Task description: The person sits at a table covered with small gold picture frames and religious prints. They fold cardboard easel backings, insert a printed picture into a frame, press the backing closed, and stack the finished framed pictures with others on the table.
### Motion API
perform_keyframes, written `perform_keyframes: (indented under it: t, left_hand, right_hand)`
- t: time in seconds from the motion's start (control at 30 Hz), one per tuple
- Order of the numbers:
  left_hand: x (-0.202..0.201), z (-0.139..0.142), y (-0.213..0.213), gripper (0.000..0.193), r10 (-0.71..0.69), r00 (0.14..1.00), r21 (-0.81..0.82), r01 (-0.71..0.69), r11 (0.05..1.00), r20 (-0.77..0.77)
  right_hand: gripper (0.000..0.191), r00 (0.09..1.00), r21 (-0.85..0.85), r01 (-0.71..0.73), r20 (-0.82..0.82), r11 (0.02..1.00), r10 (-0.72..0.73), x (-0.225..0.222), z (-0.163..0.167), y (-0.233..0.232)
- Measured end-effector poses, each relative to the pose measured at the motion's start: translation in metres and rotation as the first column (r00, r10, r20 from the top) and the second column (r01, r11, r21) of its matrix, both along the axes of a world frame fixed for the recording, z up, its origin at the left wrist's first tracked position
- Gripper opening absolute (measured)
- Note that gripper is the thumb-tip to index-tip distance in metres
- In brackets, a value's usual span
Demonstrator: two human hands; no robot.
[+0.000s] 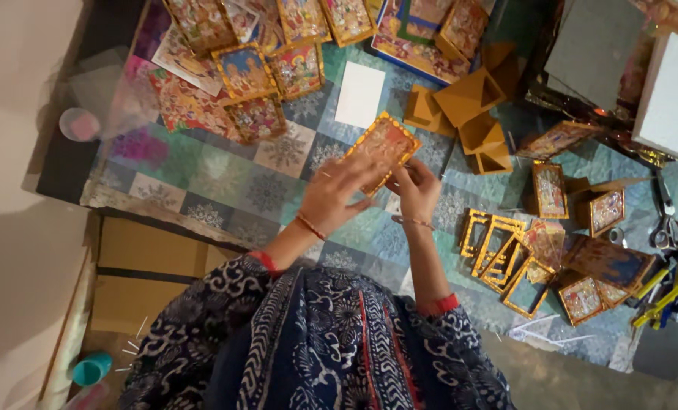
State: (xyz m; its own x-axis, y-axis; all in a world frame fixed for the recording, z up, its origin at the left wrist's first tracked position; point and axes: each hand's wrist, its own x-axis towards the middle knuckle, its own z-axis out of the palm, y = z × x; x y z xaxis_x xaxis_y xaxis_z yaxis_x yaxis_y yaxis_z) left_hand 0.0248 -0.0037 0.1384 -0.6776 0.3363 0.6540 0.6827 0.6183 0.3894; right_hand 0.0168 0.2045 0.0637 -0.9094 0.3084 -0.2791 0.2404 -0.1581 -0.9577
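Observation:
Both my hands hold a small gold-edged picture frame point(382, 149) above the patterned cloth. My left hand point(333, 195) lies over the frame's lower left side, fingers spread along it. My right hand point(416, 190) grips its lower right corner with the fingertips. The frame is tilted, with an orange-gold picture facing up. Bangles ring both wrists, and dark blue patterned sleeves with red cuffs cover my forearms.
Several empty gold frames point(498, 247) lie right of my hands, with framed pictures point(549, 190) beyond. Folded gold card stands point(468, 99) and a white card point(360, 94) sit ahead. More framed pictures point(245, 72) lie far left. Scissors point(666, 220) rest at right, a white box point(677, 95) far right.

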Motion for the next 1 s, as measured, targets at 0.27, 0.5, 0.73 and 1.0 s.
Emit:
perform_keyframes:
  t: [0.27, 0.5, 0.73, 1.0]
  left_hand:
    - [-0.053, 0.044, -0.039, 0.044, -0.205, 0.713, 0.440, -0.160, 0.883, 0.671]
    - [-0.116, 0.057, -0.134, 0.030, 0.073, 0.873, 0.582, -0.381, 0.718, 0.482]
    - [-0.233, -0.011, -0.213, 0.026, 0.359, 0.922, 0.278, -0.386, 0.880, 0.143]
    - [-0.253, -0.059, -0.227, 0.035, 0.289, 0.920, 0.265, -0.358, 0.895, 0.265]
  right_hand:
    - [0.026, 0.962, -0.133, -0.265, -0.096, 0.955, 0.254, -0.005, 0.058, -0.009]
    - [0.030, 0.997, -0.183, -0.081, -0.006, 0.980, 0.081, 0.006, 0.092, -0.004]
    - [0.013, 0.996, -0.241, 0.077, 0.071, 0.967, -0.062, 0.039, 0.033, 0.016]
    - [0.009, 0.976, -0.082, 0.170, 0.154, 0.982, -0.156, 0.094, -0.036, 0.048]
